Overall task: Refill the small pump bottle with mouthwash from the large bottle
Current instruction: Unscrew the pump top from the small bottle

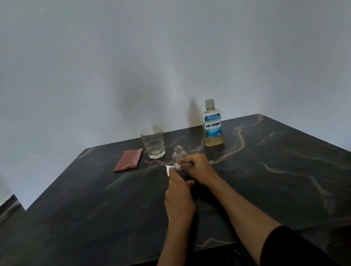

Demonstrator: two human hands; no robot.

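Bottle [212, 123] label — "LISTERINE COOL MINT".

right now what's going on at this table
A person's right hand steadies a small clear bottle, its neck open. The left hand holds the white pump top beside it. The large capped mouthwash bottle stands untouched behind, near an empty glass tumbler and a folded pink cloth.

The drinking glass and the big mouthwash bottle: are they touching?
Apart. The head view shows a stretch of bare dark table between the glass and the large bottle.
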